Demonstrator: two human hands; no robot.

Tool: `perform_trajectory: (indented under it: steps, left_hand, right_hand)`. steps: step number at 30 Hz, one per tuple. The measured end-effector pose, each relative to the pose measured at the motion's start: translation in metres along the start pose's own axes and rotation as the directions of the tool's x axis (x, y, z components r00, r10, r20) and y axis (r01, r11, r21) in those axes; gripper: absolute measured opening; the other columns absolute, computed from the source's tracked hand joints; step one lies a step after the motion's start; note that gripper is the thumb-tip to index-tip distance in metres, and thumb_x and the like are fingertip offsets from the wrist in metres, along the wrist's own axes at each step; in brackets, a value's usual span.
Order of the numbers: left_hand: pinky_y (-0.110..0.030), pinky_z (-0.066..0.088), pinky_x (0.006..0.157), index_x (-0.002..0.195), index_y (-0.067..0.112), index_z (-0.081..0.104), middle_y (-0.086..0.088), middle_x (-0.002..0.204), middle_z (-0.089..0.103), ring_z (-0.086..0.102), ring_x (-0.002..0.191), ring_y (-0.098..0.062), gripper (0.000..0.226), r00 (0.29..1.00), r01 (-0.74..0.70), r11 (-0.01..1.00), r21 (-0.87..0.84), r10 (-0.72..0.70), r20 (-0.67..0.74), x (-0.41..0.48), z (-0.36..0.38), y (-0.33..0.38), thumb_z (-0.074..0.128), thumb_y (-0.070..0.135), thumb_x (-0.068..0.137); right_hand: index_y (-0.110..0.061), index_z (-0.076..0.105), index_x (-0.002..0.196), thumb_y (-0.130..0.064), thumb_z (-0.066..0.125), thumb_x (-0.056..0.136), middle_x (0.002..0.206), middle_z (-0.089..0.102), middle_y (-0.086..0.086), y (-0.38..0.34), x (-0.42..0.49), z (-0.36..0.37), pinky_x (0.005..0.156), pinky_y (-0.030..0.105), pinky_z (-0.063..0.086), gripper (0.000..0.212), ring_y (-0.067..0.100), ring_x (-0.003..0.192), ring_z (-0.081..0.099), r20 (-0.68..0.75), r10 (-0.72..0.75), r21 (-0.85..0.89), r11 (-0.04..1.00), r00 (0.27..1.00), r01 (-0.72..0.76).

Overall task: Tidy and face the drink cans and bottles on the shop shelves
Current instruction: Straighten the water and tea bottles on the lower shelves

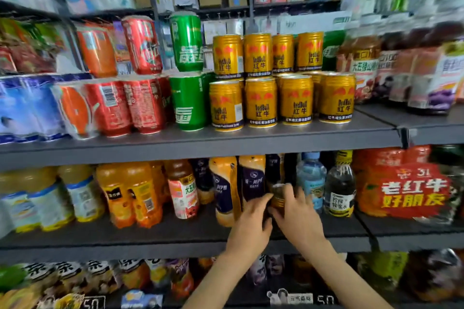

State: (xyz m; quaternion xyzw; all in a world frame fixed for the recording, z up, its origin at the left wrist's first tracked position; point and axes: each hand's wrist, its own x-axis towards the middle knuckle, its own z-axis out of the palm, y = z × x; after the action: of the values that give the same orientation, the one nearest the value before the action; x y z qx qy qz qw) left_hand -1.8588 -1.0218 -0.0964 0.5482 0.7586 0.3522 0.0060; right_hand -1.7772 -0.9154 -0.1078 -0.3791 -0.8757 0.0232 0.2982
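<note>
On the middle shelf (175,238), my left hand (251,221) grips the lower part of an orange drink bottle with a dark purple label (253,180); its thumb lies along the bottle's right side. Just to the right, my right hand (297,211) curls its fingers round a small gold can (278,195) that stands among the bottles. The two hands nearly touch. The can's lower half is hidden behind my hands. On the upper shelf (251,138), gold Red Bull cans (261,103) stand stacked in two tiers, labels mostly facing out.
Green cans (187,100) and red cans (145,105) stand left of the gold ones. Orange juice bottles (130,195) fill the middle shelf's left side; a water bottle (311,180) and a lemon drink bottle (339,190) stand right of my hands, beside a red wrapped pack (411,188).
</note>
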Motion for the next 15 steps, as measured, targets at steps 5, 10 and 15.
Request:
perform_trajectory:
  steps: [5,10,15]
  left_hand:
    - [-0.023,0.035,0.101,0.148,0.03,0.016,0.006,0.152,0.025,0.039,0.131,-0.013,0.059,0.992,-0.024,0.999,-0.045,0.029,0.119,0.004,-0.008,0.002,0.045,0.02,0.098]
    - [-0.006,0.036,0.093,0.137,0.037,0.036,0.019,0.131,0.047,0.046,0.115,0.007,0.043,0.965,-0.235,0.97,-0.056,0.226,-0.13,0.005,-0.066,0.019,0.045,0.028,0.096]
    - [-0.009,0.045,0.07,0.111,0.028,0.058,0.02,0.097,0.06,0.058,0.083,0.002,0.024,0.757,-0.418,0.903,0.101,0.407,-0.511,0.044,-0.149,0.059,0.045,0.034,0.092]
  right_hand:
    - [-0.017,0.036,0.118,-0.033,0.067,0.082,0.11,0.047,0.007,-0.004,-0.004,-0.012,0.073,0.033,0.046,0.05,0.031,0.104,0.054,0.057,0.044,0.293,0.954,0.997,-0.059]
    - [-0.037,0.032,0.097,-0.03,0.08,0.071,0.101,0.055,-0.014,-0.014,-0.022,-0.075,0.07,0.012,0.045,0.055,0.003,0.093,0.06,-0.005,-0.012,0.583,0.812,1.0,0.012]
    - [-0.038,0.031,0.098,-0.037,0.081,0.059,0.097,0.06,-0.017,-0.039,0.005,-0.2,0.074,0.012,0.051,0.063,-0.003,0.095,0.062,-0.223,-0.104,0.748,0.619,0.969,0.238]
